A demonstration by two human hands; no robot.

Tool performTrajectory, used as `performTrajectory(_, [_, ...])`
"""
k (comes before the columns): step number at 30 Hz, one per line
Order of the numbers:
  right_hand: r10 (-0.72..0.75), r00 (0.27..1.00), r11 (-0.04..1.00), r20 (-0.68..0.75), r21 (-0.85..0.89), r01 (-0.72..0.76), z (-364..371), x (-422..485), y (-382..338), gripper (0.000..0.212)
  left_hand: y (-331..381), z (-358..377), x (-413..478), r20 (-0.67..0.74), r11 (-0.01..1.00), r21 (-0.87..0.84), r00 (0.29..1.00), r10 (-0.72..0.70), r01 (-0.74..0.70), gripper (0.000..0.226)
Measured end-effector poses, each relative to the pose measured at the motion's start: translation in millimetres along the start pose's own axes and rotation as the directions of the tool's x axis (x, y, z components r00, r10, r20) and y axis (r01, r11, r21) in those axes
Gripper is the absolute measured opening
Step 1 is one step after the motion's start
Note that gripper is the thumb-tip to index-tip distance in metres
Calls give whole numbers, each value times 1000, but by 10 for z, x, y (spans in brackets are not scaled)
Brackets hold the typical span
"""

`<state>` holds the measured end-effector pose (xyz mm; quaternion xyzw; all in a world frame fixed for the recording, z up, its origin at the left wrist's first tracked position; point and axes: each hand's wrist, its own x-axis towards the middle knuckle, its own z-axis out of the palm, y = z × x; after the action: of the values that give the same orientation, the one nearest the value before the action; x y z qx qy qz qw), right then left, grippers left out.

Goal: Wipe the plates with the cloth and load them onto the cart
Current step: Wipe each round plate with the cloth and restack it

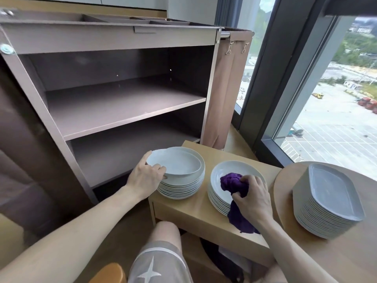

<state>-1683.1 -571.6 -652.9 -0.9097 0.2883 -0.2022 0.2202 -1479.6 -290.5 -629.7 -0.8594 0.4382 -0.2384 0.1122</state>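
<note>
Plate (pixel 175 163) in left hand (pixel 145 176), cloth (pixel 232 181) in right hand (pixel 253 201); starred shorts (pixel 157 260).

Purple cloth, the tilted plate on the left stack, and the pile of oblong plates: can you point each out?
purple cloth (pixel 232 181), head view, its bunched upper part.
tilted plate (pixel 177 165), head view, middle of its inner face.
pile of oblong plates (pixel 332 193), head view, flat middle of the top plate.

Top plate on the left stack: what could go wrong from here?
The left hand pinches the top plate by one rim only; tilted, it may slip onto the left stack and chip. The middle stack sits near the table front edge; hard wiping with the cloth could nudge it off.
</note>
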Motion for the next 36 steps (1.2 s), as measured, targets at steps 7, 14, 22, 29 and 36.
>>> performTrajectory(7, [19, 999, 999, 49, -27, -17, 49, -6, 150, 39, 82, 186, 44, 174, 977, -119, 973, -153, 175, 26])
performTrajectory(14, [48, 996, 998, 82, -42, -45, 111, 27, 192, 38, 84, 322, 57, 215, 923, -290, 957, -195, 253, 28])
performTrajectory(22, [95, 988, 990, 122, -112, -81, 191, 47, 241, 39, 303, 340, -121, 283, 899, -345, 943, -175, 270, 34])
performTrajectory(29, [87, 951, 975, 297, -223, -20, 146, 139, 221, 43, 357, 308, -59, 410, 934, -251, 902, -134, 253, 56])
performTrajectory(36, [59, 914, 971, 402, -236, 41, 67, 112, 185, 56, 559, -45, 222, 189, 932, -302, 971, -149, 202, 56])
